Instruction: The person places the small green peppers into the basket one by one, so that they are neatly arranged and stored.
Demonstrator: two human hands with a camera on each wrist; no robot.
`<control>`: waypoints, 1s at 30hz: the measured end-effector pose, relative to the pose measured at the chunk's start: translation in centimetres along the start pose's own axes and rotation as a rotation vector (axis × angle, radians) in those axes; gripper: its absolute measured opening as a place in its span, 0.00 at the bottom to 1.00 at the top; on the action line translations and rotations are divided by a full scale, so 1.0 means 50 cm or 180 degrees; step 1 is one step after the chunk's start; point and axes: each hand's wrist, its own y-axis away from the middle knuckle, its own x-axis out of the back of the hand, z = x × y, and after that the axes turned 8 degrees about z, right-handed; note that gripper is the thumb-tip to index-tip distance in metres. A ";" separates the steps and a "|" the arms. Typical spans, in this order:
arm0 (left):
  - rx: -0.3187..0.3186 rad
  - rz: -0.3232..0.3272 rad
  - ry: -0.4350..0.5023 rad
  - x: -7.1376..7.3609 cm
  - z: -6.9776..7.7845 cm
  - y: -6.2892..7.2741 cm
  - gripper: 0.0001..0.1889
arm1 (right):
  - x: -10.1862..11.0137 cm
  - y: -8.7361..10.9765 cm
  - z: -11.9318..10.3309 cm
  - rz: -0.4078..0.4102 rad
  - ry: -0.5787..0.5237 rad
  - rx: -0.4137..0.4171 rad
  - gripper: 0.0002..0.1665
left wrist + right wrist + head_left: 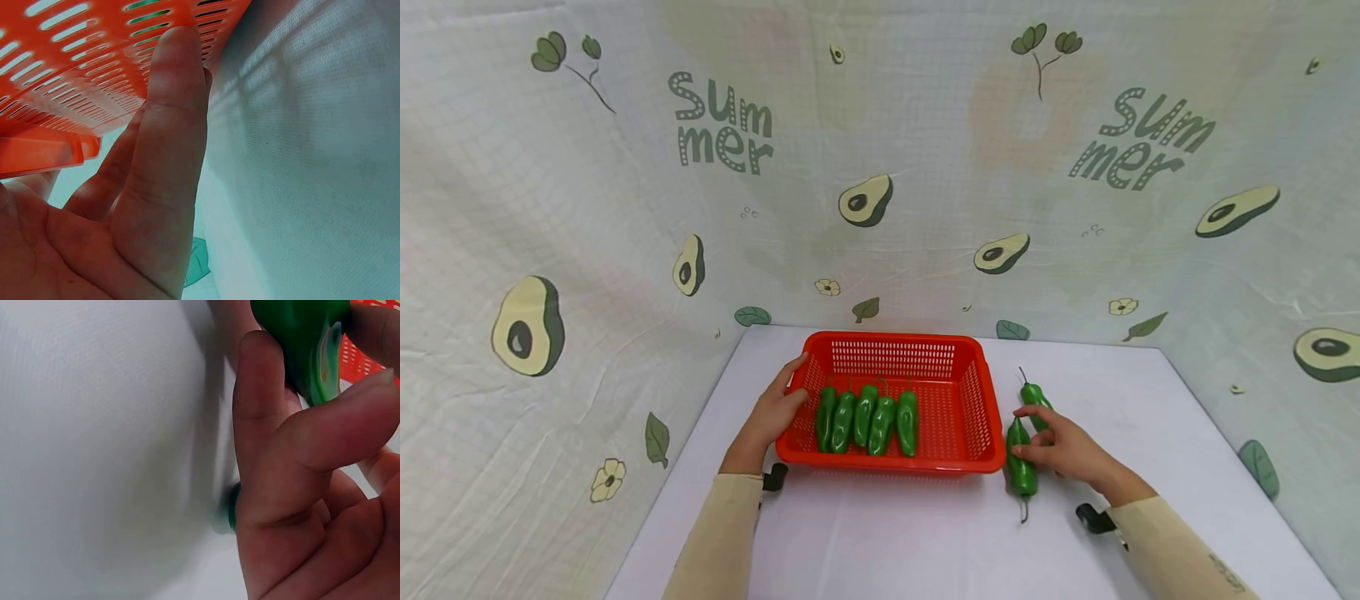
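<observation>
My left hand (781,407) holds the left rim of a red plastic basket (891,467), thumb over the rim. In the left wrist view, fingers (165,125) lie along the outside of the slotted wall (75,69). Several green peppers (882,425) lie side by side in the basket's left and middle part. Just right of the basket, my right hand (1056,446) grips another green pepper (1022,475) between thumb and fingers, its stem toward me. The right wrist view shows this pepper (306,337) between the fingers. Behind the hand lies one more green pepper (1033,396), partly hidden.
The basket stands on a white tabletop (880,542). A pale cloth (925,167) printed with avocados, leaves and the word summer hangs behind and at both sides. A dark device (1093,518) sits at the right wrist, another (775,477) at the left.
</observation>
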 end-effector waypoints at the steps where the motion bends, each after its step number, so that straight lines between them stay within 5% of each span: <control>1: 0.0000 0.0001 -0.0003 0.000 0.000 -0.001 0.36 | 0.001 0.000 0.000 -0.0006 0.0013 -0.0004 0.45; 17: 0.0012 0.0009 -0.0082 -0.002 0.003 0.001 0.36 | 0.017 -0.001 -0.010 0.0078 0.0135 -0.0074 0.44; 30: 0.0053 0.0024 -0.0064 -0.002 0.003 -0.001 0.36 | 0.072 -0.005 -0.050 -0.0005 0.0133 0.0094 0.44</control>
